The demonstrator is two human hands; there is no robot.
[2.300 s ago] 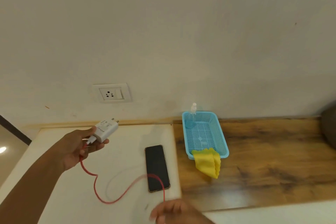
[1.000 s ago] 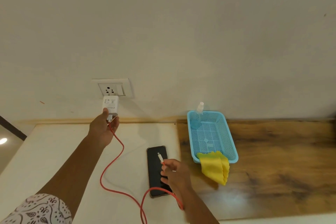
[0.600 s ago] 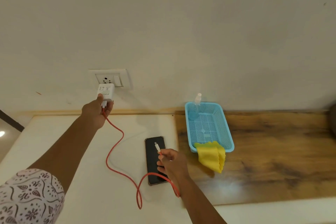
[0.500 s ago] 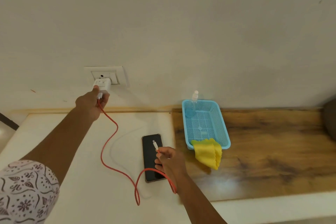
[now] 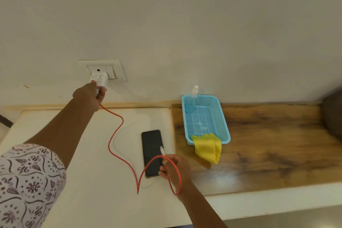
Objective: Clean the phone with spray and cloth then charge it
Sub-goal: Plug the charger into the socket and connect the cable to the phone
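A black phone [image 5: 152,151] lies face up on the white counter. My left hand [image 5: 90,95] grips the white charger adapter [image 5: 99,79], which sits against the wall socket [image 5: 102,69]. A red cable [image 5: 115,135] runs from the adapter across the counter in a loop to my right hand [image 5: 174,168]. That hand holds the cable's white plug end [image 5: 162,151] just above the phone's lower half. A clear spray bottle [image 5: 192,99] stands in the far corner of a blue basket [image 5: 223,122]. A yellow cloth [image 5: 208,147] hangs over the basket's near rim.
The basket stands on a dark wooden board [image 5: 268,144] to the right of the white counter [image 5: 83,153]. A dark rounded object [image 5: 333,113] shows at the right edge. The wall rises directly behind the counter.
My left hand raised the adapter from counter height up to the wall socket and pressed it in. My right hand came in, took the cable's plug end and holds it over the phone.
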